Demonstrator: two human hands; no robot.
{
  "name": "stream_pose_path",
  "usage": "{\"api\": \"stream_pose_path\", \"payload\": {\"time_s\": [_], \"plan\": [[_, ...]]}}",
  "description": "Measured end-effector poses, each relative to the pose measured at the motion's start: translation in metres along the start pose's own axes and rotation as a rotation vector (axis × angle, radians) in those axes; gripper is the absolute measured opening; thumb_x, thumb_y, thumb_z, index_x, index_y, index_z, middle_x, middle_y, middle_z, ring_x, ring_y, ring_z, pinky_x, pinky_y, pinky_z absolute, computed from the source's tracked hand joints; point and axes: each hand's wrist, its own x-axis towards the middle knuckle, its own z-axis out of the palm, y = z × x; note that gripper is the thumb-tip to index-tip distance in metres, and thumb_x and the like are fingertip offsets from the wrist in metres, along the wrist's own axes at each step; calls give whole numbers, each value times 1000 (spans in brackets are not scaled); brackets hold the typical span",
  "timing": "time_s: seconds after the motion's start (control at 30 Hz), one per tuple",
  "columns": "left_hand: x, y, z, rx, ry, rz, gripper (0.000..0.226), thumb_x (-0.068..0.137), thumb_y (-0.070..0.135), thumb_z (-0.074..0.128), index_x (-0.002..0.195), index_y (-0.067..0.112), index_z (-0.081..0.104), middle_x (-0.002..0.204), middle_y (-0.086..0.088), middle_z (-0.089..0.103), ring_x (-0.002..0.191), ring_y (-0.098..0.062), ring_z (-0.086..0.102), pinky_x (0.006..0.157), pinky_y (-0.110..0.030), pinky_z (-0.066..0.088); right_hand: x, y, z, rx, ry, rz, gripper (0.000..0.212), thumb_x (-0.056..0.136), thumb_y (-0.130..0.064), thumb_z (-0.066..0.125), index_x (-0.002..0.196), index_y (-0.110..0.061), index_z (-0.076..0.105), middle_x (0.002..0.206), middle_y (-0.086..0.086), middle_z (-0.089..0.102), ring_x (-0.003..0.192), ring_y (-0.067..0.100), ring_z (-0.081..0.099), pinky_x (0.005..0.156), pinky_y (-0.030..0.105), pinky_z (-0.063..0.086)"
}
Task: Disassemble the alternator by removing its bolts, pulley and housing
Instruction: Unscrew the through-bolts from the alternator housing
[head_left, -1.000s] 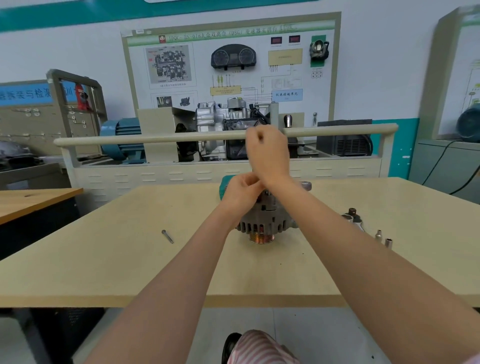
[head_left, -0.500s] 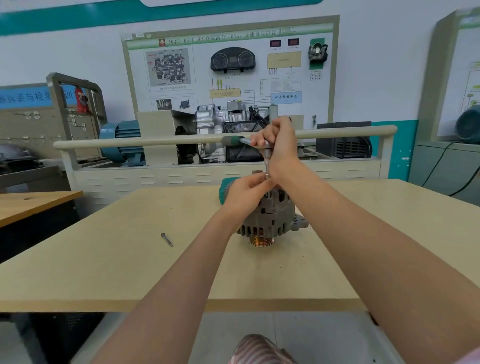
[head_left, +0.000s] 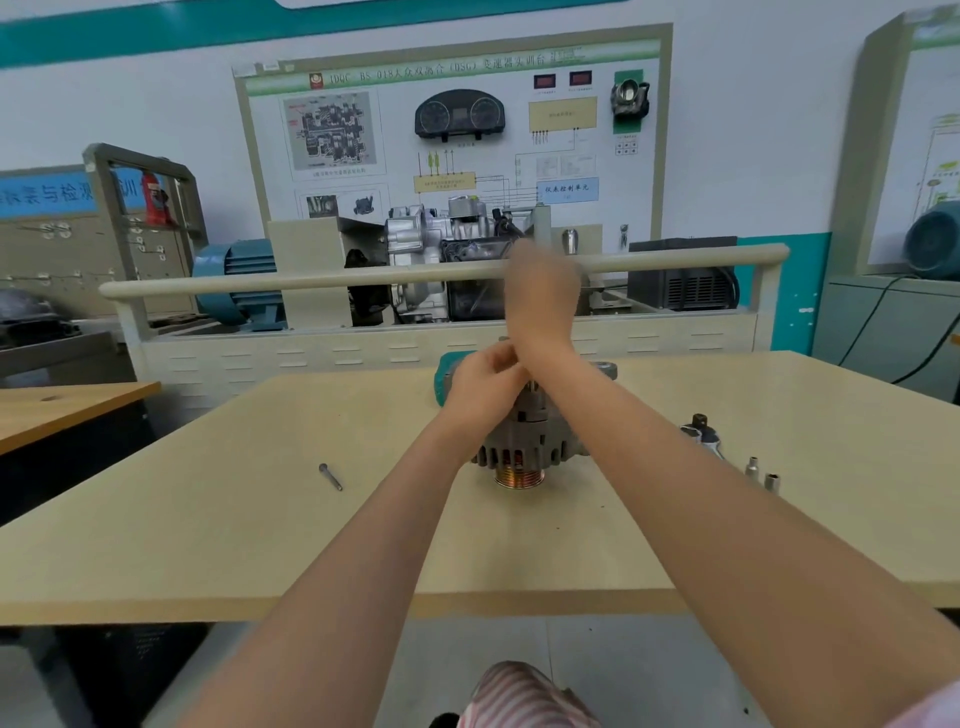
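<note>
Table (head_left: 208, 545): pale wood, nearest.
Loose bolt (head_left: 330, 476): lies left of the alternator.
Alternator (head_left: 524, 441): mid-table, standing pulley-down.
Sockets (head_left: 761, 473): right, well apart.
Left hand (head_left: 485, 387): fingers curled, gripping the alternator's top.
Right hand (head_left: 543, 296): raised above, blurred; grip cannot be told.
Training board (head_left: 452, 130): far wall.

Wall training board (head_left: 457, 130) header reads "BS 018", "DSG".

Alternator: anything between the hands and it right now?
Nothing visible. The left hand already rests on top of the alternator. The right hand is raised just above it, too blurred to show its grip; only open air lies between.
</note>
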Motion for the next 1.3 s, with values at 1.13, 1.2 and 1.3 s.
{"api": "stream_pose_path", "payload": {"time_s": [1.13, 1.2, 1.3], "plan": [[9, -13, 0, -52, 49, -15, 13, 91, 6, 57, 97, -1, 65, 88, -11, 68, 82, -17, 62, 68, -24, 50, -12, 19, 5, -577, 85, -355, 25, 88, -13, 47, 63, -10, 51, 67, -2, 41, 69, 15, 37, 74, 28, 33], [9, -13, 0, -64, 49, -4, 8, 90, 5, 56, 89, 2, 63, 83, -9, 66, 77, -14, 60, 61, -17, 48, -10, 17, 4, -638, 110, -373, 21, 86, -14, 48, 66, -10, 53, 70, -2, 42, 73, 17, 37, 81, 29, 31], [7, -10, 0, -63, 7, 9, 16, 90, 7, 55, 78, 16, 59, 73, 1, 62, 71, -8, 57, 53, -12, 43, -6, 17, 0, -460, 58, -345, 25, 86, -11, 48, 61, -11, 43, 60, -6, 35, 69, 18, 37, 72, 27, 28]]}}
